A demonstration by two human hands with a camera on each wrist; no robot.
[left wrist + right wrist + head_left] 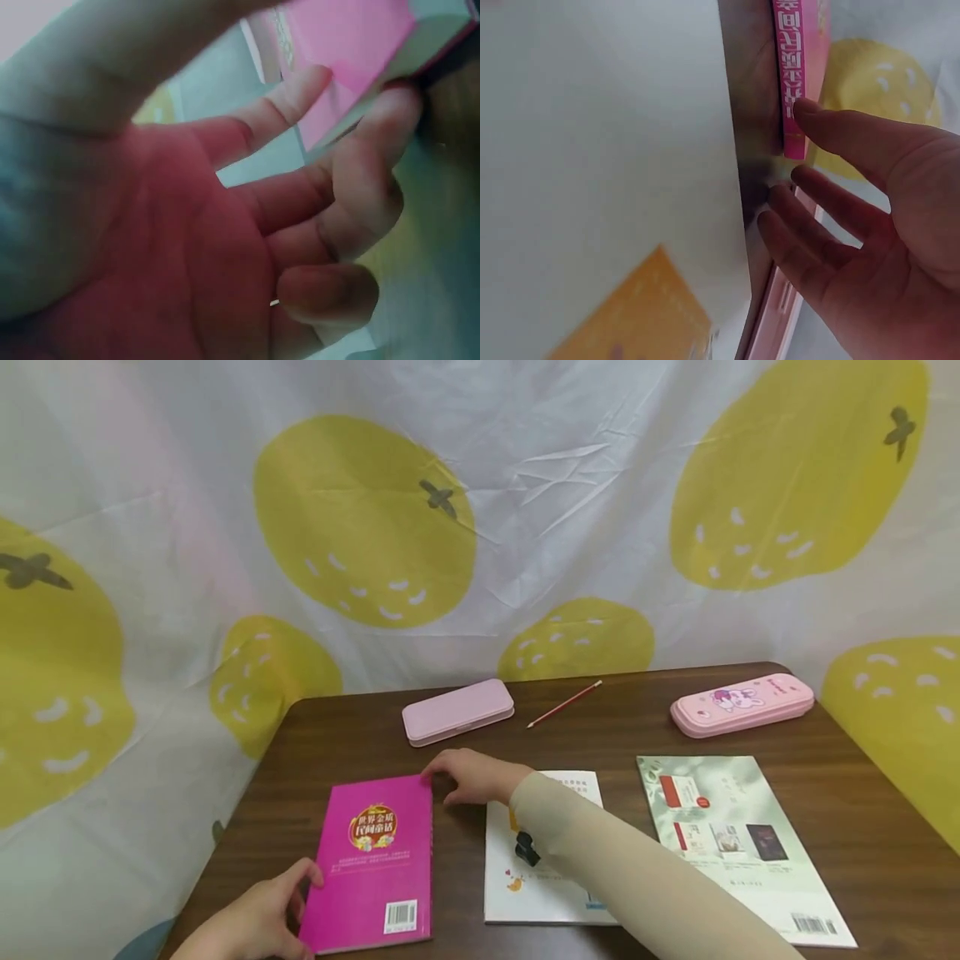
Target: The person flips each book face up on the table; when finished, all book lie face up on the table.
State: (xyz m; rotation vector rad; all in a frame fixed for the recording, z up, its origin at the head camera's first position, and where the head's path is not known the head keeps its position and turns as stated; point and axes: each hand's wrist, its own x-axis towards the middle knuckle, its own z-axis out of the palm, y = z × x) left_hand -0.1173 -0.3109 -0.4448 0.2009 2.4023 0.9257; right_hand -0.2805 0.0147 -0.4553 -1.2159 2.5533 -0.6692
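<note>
A bright pink book point(375, 868) lies back cover up at the left of the table. At its left edge is my left hand point(266, 906); in the left wrist view its bent fingers point(367, 172) meet the book's cover and page edge. My right hand point(474, 777) reaches across to the upper right corner of the pink book. Its thumb tip touches the spine in the right wrist view, while the other fingers point(810, 255) stay loosely extended. Under the right forearm lies a white book point(517, 860), partly covered by the sleeve.
A pale green book point(738, 827) lies at the right. Toward the back edge are a plain pink pencil case point(457, 710), a red pencil point(564, 704) and a pink case with a rabbit picture point(742, 703). Behind the table hangs a curtain point(525, 543) with yellow fruit prints.
</note>
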